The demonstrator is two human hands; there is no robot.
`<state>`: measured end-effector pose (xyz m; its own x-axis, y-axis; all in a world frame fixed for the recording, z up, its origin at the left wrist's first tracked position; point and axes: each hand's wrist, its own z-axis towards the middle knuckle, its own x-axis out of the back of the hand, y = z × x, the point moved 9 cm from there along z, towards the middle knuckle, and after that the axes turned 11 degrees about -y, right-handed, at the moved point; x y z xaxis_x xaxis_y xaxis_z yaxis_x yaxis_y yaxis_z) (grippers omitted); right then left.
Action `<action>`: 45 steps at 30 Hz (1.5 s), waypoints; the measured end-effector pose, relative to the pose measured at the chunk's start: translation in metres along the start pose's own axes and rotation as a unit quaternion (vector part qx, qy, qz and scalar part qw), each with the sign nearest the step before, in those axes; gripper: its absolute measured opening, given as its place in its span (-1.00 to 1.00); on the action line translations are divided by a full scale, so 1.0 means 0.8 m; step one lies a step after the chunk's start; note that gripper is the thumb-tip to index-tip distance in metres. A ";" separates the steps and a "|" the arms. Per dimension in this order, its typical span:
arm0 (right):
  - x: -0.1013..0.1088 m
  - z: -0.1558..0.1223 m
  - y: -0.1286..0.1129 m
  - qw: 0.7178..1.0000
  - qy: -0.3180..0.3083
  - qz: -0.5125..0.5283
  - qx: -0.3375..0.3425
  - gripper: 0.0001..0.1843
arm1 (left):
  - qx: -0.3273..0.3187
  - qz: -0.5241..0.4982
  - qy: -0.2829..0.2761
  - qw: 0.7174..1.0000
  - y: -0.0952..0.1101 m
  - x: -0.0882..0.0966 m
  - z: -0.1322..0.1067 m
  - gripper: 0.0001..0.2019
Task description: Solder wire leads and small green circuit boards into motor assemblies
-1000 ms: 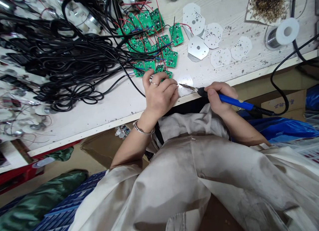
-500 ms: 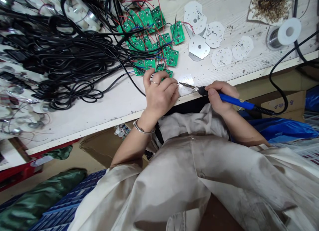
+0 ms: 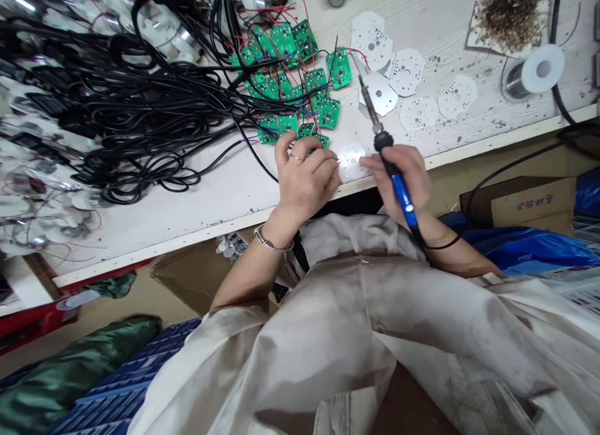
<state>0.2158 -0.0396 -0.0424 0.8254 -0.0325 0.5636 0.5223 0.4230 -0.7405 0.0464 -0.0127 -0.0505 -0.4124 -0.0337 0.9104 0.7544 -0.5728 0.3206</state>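
While a worker's right hand (image 3: pixel 404 175) closes around a blue soldering iron (image 3: pixel 403 200), tip raised, the left hand (image 3: pixel 305 184) curls just beside a round white LED board (image 3: pixel 352 163). Whether its fingers pinch a fine wire cannot be told; green circuit boards (image 3: pixel 327 113) and black cables (image 3: pixel 140 110) lie nearby.

A loose beige smock (image 3: pixel 290 360) covers the torso, its cloth creased and smudged with grey stains, and a small button (image 3: pixel 380 328) sits at lower centre. A black strap (image 3: pixel 300 250) shows near the smock's upper edge. The left hand (image 3: pixel 304 185) wears a thin ring (image 3: pixel 296 157), with a silver bangle (image 3: pixel 273 242) on that wrist. A thin black band (image 3: pixel 443 244) circles the wrist of the right hand (image 3: pixel 403 179).
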 end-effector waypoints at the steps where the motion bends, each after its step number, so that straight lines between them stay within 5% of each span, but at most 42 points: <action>1: -0.008 0.000 -0.006 0.999 -0.013 -0.041 0.027 -0.69 | 0.006 0.001 -0.004 1.000 -0.001 -0.001 0.000 -0.86; 7: -0.034 -0.007 -0.005 0.989 -0.039 -0.127 0.063 -0.73 | 0.001 0.015 0.010 1.000 0.003 0.003 -0.003 -0.87; 13: -0.026 -0.001 -0.016 0.985 -0.016 -0.151 0.083 -0.78 | 0.069 -0.019 -0.001 0.997 -0.009 -0.001 -0.001 -0.82; 18: -0.015 0.001 -0.034 0.980 -0.006 -0.157 0.121 -0.76 | 0.074 0.005 -0.023 0.997 0.004 -0.008 0.000 -0.79; 22: -0.010 -0.002 -0.033 0.970 0.015 -0.201 0.136 -0.80 | 0.015 0.070 0.007 0.997 0.031 0.005 0.003 -0.78; 24: -0.010 -0.003 -0.031 0.970 0.025 -0.186 0.155 -0.78 | -0.010 0.046 0.048 0.998 0.025 0.030 0.002 -0.79; 27: -0.010 -0.004 -0.027 0.968 0.034 -0.190 0.160 -0.81 | 0.018 0.014 0.160 0.987 -0.028 0.105 -0.026 -0.85; 29: -0.009 -0.006 -0.027 0.965 0.042 -0.195 0.167 -0.81 | 0.132 0.060 0.223 0.964 -0.096 0.161 -0.070 -0.86; 31: -0.009 -0.009 -0.028 0.962 0.050 -0.200 0.178 -0.80 | 0.296 0.101 0.263 0.913 -0.172 0.210 -0.136 -0.84; 34: -0.011 -0.011 -0.025 0.960 0.053 -0.210 0.178 -0.80 | 0.577 0.118 0.195 0.785 -0.262 0.237 -0.250 -0.80; 37: -0.014 -0.013 -0.018 0.963 0.046 -0.209 0.164 -0.81 | 0.675 0.144 0.100 0.717 -0.289 0.237 -0.309 -0.66; 45: -0.014 -0.017 -0.018 0.960 0.051 -0.206 0.182 -0.73 | 0.653 0.145 0.065 0.741 -0.296 0.224 -0.293 -0.65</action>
<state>0.2019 -0.0578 -0.0436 0.5907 -0.3456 0.7292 0.7154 0.6423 -0.2751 -0.3262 -0.0751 -0.0248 -0.1183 -0.1269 0.9848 0.6370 0.7511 0.1733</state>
